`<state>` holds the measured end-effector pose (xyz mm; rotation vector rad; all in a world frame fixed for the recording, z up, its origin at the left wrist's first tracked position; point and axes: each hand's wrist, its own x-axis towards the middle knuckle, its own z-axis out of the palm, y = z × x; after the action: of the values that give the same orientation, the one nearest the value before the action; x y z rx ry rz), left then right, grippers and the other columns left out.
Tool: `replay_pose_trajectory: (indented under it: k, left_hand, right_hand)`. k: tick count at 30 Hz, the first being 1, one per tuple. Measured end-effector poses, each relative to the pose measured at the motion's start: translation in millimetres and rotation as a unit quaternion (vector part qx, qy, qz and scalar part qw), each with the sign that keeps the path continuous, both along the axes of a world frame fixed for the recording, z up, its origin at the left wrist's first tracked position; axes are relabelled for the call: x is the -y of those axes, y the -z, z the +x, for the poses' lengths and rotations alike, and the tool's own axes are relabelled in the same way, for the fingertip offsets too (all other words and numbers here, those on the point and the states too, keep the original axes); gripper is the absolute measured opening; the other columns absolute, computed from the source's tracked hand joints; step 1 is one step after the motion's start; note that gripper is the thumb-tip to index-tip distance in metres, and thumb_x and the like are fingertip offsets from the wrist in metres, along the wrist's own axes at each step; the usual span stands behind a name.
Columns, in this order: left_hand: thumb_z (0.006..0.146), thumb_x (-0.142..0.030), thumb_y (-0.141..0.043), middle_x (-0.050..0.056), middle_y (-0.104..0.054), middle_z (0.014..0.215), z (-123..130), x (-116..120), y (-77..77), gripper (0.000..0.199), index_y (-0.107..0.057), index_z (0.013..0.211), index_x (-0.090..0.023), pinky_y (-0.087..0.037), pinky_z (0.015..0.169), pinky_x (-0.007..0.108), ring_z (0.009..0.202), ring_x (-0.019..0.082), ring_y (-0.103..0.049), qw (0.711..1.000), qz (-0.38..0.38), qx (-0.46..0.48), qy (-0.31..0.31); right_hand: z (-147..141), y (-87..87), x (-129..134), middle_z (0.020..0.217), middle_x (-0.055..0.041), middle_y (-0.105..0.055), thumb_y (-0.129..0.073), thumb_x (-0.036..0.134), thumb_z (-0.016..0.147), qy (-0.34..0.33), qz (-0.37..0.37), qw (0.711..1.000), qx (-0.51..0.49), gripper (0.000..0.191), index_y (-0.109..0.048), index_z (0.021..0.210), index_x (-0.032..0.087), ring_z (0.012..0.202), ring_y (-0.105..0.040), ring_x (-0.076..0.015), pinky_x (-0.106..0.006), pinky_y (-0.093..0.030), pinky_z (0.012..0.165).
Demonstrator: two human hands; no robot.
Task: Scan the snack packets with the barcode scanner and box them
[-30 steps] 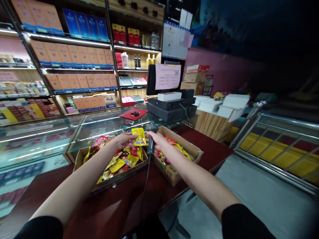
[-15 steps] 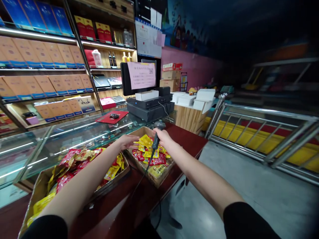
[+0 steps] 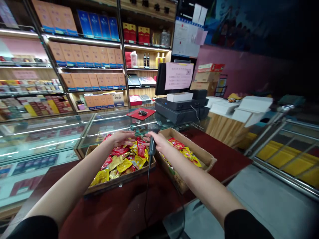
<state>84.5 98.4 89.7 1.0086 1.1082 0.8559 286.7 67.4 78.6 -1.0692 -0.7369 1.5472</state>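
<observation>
My right hand grips a dark corded handheld scanner upright, its cable running down past the counter edge. It is held between two cardboard boxes. Over the back of the left cardboard box hovers my left hand, fingers stretched and apart, with nothing visible in it. That box is heaped with red and yellow snack packets. In the right cardboard box lie fewer red and yellow packets, partly hidden behind my right forearm.
Both boxes stand on a dark red counter beside a glass display case. Behind are a monitor on a black cash drawer and a red mat. Boxed goods fill the shelves; a metal railing stands right.
The view has swung left. My left hand has moved from over the right box to over the left one. My right hand, still holding the scanner, has shifted toward the left box.
</observation>
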Motion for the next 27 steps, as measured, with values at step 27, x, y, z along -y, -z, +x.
replay_pose_trajectory:
  k: [27]
  left_hand:
    - [0.064, -0.040, -0.071, 0.012, -0.065, 0.098, -104.9, 67.2, 65.1, 0.036, -0.069, 0.091, -0.017, -0.040, 0.087, 0.035, 0.102, 0.030, -0.053, 0.759, 0.305, -0.567, 0.091]
  right_hand:
    - [-122.0, 27.6, 47.4, 0.082, -0.0048, -0.068, -0.067, 0.017, 0.071, -0.116, -0.002, 0.991, 0.060, 0.013, -0.061, 0.082, 0.015, 0.076, -0.067, -0.0163, -0.024, -0.054, 0.052]
